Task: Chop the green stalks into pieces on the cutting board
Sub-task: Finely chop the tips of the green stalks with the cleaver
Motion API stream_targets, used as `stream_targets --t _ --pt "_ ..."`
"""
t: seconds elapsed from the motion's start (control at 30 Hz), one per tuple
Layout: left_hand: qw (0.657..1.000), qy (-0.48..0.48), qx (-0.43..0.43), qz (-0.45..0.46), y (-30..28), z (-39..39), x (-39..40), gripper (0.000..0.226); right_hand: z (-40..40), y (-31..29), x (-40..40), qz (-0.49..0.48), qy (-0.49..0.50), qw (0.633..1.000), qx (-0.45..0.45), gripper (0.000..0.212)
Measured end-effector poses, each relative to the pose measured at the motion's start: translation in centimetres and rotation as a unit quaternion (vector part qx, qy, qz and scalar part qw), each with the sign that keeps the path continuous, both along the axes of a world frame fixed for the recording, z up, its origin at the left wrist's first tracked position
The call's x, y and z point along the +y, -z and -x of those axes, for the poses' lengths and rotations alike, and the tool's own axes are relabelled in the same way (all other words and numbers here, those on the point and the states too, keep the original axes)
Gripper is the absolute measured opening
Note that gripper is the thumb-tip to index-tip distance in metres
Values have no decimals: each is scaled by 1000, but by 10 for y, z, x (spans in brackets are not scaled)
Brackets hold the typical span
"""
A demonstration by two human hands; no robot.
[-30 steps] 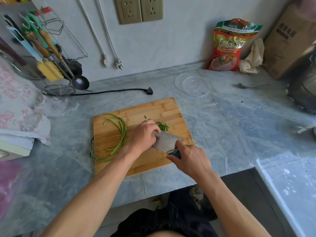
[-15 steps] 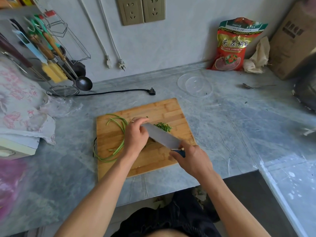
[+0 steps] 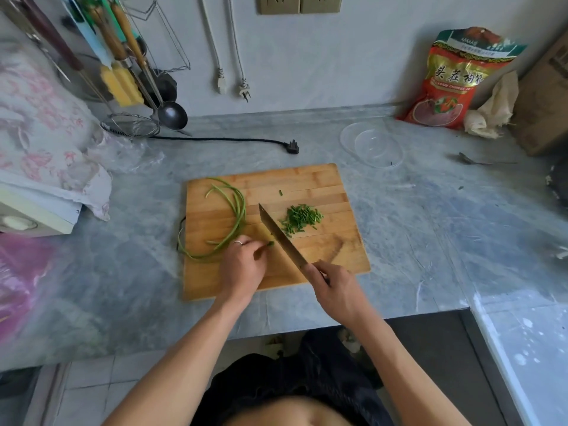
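Two bare hands work over a wooden cutting board [image 3: 307, 182] on a grey marble desk [image 3: 430, 241].

Nearest the viewer, the right hand [image 3: 336, 289] has its grip wrapped around the handle of a cleaver [image 3: 281, 238], whose blade angles up and away to the left across the board. Just left of the blade, the left hand [image 3: 242, 265], with a ring on one finger, pinches the cut end of the green stalks [image 3: 236, 216] in a narrow grip, that end almost touching the blade. From the fingers the stalks curl away leftward in a loose loop, one strand hanging over the board's left edge. Right of the blade, apart from both hands, lies a small heap of chopped green pieces [image 3: 301, 218]. Farther back sit a clear plastic bowl [image 3: 373, 146], a black power plug [image 3: 292, 147] and a red food bag [image 3: 455, 78] against the wall.
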State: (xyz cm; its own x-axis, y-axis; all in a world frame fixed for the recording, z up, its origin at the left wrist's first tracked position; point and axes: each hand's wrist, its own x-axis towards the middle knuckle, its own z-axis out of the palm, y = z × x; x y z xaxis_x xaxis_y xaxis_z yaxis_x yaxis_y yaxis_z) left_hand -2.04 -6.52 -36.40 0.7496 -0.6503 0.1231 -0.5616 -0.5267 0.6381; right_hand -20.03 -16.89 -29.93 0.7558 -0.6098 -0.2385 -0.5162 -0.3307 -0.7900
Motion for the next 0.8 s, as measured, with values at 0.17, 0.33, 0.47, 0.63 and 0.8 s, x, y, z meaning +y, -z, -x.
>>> stream_targets --t 0.17,0.33,0.47,0.63,0.8 --pt "998 -53 -19 -34 11 9 -1 16 5 -2 13 13 -16 1000 7 42" --pt "996 -73 -13 -40 15 10 -4 14 8 -5 19 18 -17 1000 -5 45" --pt "997 -74 9 -22 13 10 -4 13 7 -4 23 14 -9 1000 4 47" --pt "996 -76 40 1 7 6 -5 10 4 -2 27 10 -1 1000 11 47" --pt "996 -71 51 21 4 6 -3 9 5 0 29 17 -3 1000 17 48"
